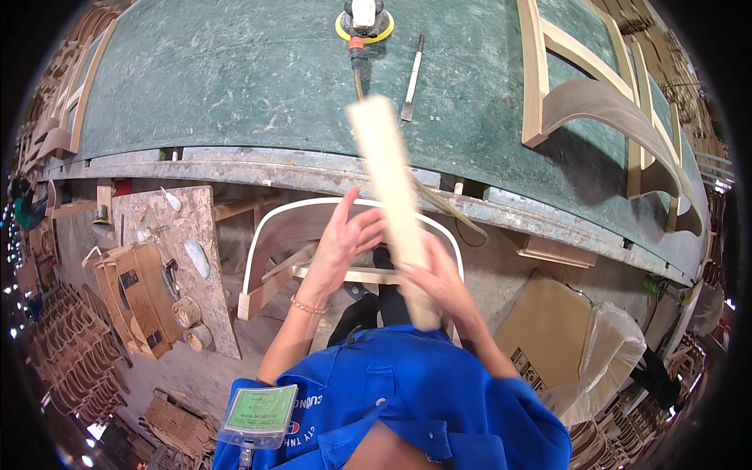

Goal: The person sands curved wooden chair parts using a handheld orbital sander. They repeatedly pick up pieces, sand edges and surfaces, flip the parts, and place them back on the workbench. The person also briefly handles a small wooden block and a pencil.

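Nearest us, below our blue jacket collar (392,407), our right hand (439,286) has its grip closed around the lower end of the pale wooden slat (392,196). The slat rises in front of the green desk (235,86), our left hand (345,239) spread open against it. We should keep the slat steady, clear of the sander (364,19) beyond.

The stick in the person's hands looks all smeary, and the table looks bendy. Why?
In the head view the pale wooden strip is smeared by motion blur, and so are the left hand and the right hand that grips it. The sander stays sharp. The green workbench edge curves because the fisheye lens bends straight lines near the dark round rim.
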Available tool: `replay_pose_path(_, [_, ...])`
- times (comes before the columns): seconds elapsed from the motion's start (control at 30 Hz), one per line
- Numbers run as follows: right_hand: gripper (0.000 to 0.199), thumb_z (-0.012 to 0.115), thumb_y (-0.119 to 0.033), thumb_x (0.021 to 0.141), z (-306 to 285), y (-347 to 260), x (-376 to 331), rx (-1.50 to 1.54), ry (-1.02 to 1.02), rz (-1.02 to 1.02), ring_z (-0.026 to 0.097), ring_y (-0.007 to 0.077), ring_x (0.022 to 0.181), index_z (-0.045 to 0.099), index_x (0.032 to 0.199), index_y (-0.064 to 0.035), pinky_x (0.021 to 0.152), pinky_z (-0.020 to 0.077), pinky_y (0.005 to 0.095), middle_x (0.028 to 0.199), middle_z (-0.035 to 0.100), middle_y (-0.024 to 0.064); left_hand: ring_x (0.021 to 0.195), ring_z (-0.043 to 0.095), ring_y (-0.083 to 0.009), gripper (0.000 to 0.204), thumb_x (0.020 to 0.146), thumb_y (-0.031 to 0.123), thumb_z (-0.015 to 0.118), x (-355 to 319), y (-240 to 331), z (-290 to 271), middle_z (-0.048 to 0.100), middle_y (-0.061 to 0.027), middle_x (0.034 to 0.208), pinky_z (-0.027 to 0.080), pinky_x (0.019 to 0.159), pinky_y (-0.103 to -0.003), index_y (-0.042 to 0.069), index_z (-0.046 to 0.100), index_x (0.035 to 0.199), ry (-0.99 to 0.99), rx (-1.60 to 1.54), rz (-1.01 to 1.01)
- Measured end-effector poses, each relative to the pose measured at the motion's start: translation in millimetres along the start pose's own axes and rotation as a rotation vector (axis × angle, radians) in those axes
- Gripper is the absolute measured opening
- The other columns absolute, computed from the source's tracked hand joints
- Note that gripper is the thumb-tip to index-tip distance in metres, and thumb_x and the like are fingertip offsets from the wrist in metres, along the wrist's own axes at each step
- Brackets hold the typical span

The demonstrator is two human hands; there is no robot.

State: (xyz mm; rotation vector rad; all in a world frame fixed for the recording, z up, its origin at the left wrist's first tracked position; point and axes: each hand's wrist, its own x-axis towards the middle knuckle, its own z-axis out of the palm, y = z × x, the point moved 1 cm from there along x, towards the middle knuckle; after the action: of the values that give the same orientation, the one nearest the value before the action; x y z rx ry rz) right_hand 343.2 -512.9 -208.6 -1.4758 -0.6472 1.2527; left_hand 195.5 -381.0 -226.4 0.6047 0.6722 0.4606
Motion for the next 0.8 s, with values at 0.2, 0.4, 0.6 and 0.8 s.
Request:
replay_pose_path(0.2, [0.054, 0.070, -0.038, 0.081, -27, -30, 238, -1.061, 0.533, -0.292, 0.062, 0.0361, 0.098, 0.051, 0.119, -0.0042, 0.080, 0.0501, 0.0457, 0.103, 0.060, 0.0200, 0.058, 0.057, -0.0122, 0.025, 0.086, 0.015, 0.066, 101, 114, -71, 0.055, -0.0036, 0.071, 0.051, 0.049, -0.027, 0.007, 0.046, 0.099, 0.516, 0.338, 0.317])
replay_pose_path(0.4, [0.033, 0.064, -0.036, 0.078, -72, -28, 329, -1.129, 0.375, 0.042, 0.069, 0.0315, 0.079, 0.070, 0.081, -0.0030, 0.073, 0.0529, 0.0437, 0.085, 0.070, 0.0172, 0.121, 0.050, -0.0231, 0.092, 0.080, 0.030, 0.076, 102, 254, -185, 0.052, -0.0183, 0.130, 0.037, 0.102, -0.035, -0.007, 0.022, 0.145, 0.913, 0.831, 0.707])
replay_pose_path(0.6, [0.029, 0.068, -0.026, 0.081, -28, -70, 301, -0.170, 0.037, -0.069, 0.054, 0.0085, 0.056, 0.063, 0.088, 0.0018, 0.051, 0.0446, 0.0265, 0.065, 0.057, 0.0001, 0.125, 0.050, -0.0183, 0.049, 0.094, 0.029, 0.060, -2, 193, -185, 0.058, -0.0101, 0.130, 0.038, 0.101, -0.036, 0.005, 0.049, 0.135, 0.873, 0.663, 0.568])
replay_pose_path(0.8, [0.065, 0.071, -0.026, 0.075, 51, -101, 397, -0.527, 0.050, -0.456, 0.062, 0.0318, 0.096, 0.049, 0.136, -0.0124, 0.085, 0.0496, 0.0424, 0.110, 0.064, 0.0194, 0.115, 0.054, -0.0115, 0.037, 0.095, 0.032, 0.057, -133, 77, -237, 0.064, -0.0023, 0.121, 0.039, 0.095, -0.028, 0.012, 0.061, 0.126, 1.182, 0.647, 0.322])
